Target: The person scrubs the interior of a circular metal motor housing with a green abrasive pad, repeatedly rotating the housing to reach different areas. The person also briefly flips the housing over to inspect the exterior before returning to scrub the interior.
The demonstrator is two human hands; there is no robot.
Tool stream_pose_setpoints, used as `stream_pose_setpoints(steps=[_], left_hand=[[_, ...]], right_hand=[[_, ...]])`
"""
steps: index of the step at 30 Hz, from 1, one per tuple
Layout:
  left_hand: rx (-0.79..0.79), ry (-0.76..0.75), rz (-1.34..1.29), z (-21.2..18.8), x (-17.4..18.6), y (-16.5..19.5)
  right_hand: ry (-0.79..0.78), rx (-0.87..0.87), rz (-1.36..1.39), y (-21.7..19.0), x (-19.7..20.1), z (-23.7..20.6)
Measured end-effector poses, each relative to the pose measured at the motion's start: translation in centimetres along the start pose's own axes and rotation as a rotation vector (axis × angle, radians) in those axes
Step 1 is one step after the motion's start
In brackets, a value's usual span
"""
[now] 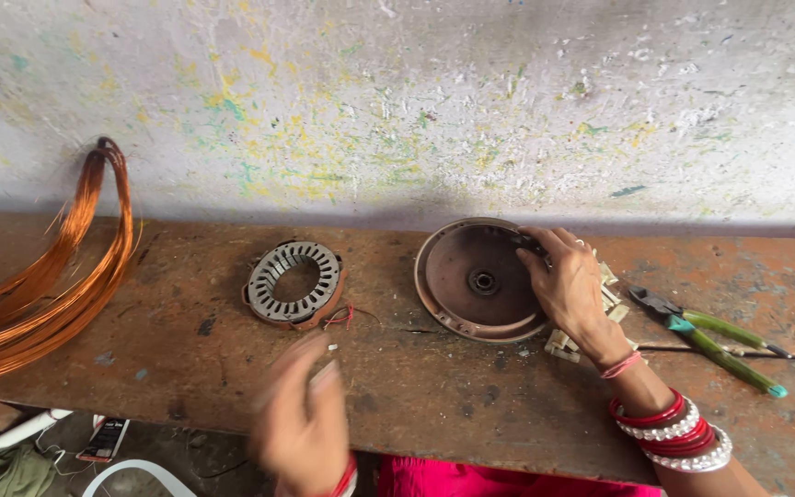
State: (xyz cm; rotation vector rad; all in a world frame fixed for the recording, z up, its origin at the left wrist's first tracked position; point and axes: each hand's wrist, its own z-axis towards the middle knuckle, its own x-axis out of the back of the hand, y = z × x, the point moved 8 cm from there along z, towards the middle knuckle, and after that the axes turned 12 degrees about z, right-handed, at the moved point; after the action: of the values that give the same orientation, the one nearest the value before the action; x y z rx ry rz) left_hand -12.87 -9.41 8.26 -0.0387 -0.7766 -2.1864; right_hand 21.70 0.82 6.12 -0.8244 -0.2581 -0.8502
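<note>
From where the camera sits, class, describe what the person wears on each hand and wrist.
The right hand has a ring on one finger, a thin pink thread at the wrist, then a stack of red and white beaded bangles. The left hand is blurred; only a red bangle shows at its wrist. No sleeves show.

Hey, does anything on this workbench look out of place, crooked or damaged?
The round motor cover stands tilted, propped by the right hand rather than lying flat. The stator core trails loose red wire ends on the wooden bench. The left hand is blurred. Nothing looks spilled or broken.
</note>
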Motion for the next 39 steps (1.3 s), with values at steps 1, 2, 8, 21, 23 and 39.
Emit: stream_pose_setpoints(steps=[1,2,8,21,23,39], left_hand=[[-0.102,-0.195,0.031,1.2,-3.4,1.0],[-0.195,-0.31,-0.035,2.6,-7.2,2.0],[-0.204,-0.733,0.246,8.1,-24.8,0.4],[0.015,-0.945,0.043,7.3,-26.5,-4.2],[0.062,-0.888,0.039,7.3,-26.6,-4.5],[0.32,-1.266,0.074,6.4,-25.2,-7.3]], right_hand=[[-0.005,-0.01,0.029,0.3,-0.2,0.0],[-0.008,-0.021,0.056,0.6,-0.3,-0.1],[-0.025,0.044,-0.002,0.2,-0.6,-0.3],[-0.122,0.01,0.021,-2.3,-0.5,-0.3],[-0.13,-0.01,0.092,-2.5,-0.7,-0.4],[-0.051,-0.109,0.06,-1.2,0.5,0.0]])
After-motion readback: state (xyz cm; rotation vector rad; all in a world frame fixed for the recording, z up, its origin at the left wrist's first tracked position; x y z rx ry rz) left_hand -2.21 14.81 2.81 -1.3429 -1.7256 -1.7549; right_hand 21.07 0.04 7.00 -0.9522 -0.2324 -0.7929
